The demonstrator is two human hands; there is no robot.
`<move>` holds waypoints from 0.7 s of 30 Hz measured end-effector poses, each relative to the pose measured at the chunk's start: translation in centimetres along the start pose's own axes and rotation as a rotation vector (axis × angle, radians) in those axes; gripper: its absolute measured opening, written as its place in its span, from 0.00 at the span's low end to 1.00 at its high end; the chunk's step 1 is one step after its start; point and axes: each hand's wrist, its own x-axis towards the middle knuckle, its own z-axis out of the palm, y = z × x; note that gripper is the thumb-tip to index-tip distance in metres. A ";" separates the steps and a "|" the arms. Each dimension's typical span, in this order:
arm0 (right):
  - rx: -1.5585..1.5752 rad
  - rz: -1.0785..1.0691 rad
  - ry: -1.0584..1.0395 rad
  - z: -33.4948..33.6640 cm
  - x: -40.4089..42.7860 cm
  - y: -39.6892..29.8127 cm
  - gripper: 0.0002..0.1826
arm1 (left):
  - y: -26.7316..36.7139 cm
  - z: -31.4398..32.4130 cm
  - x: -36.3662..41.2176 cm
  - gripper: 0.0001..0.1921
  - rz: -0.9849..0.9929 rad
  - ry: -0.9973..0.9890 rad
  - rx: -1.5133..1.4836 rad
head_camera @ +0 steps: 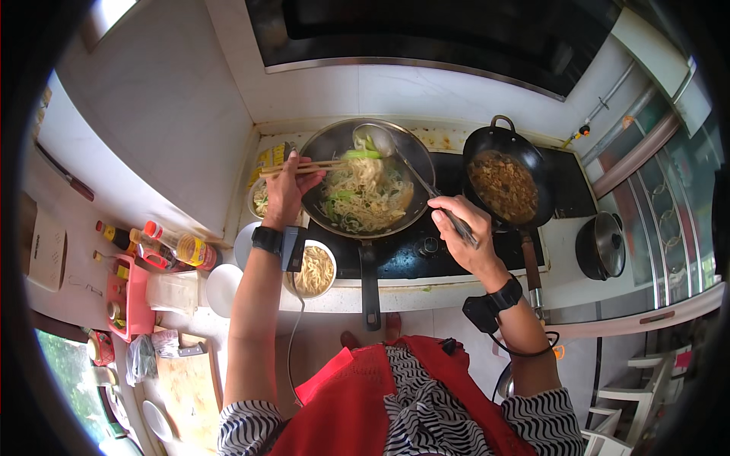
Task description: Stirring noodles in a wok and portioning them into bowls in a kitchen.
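Wooden chopsticks [311, 167] are gripped in my left hand [286, 191], their tips among noodles over the frying pan [425, 154]. My right hand [469, 232] holds a metal ladle [383, 138] by its dark handle, the bowl tilted over the pan's far side. Noodles [365, 199] mixed with green vegetable pieces fill the pan's middle. A clump of noodles with a green stalk [363, 154] sits between the chopsticks and the ladle. Below my left wrist stands a white bowl of noodles [317, 268]. Another bowl of noodles [260, 200] is partly hidden behind my left hand.
A black wok [502, 182] with brown chopped food sits on the right of the black cooktop [393, 259]. Farther right is a lidded pot [607, 245]. Sauce bottles [191, 251], a pink basket [137, 319] and a cutting board [191, 376] with a knife [191, 350] occupy the left counter.
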 end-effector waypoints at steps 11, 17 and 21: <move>-0.095 -0.121 0.053 6.1 3.2 7.4 0.07 | 3.6 -0.5 -3.3 0.21 0.108 0.030 0.409; 0.017 -0.063 -0.200 7.9 3.2 4.8 0.07 | 3.7 -1.7 -3.7 0.21 0.088 0.027 0.421; 0.052 -0.130 -0.090 4.9 2.4 4.3 0.07 | 3.9 -2.2 -3.6 0.21 0.089 0.036 0.417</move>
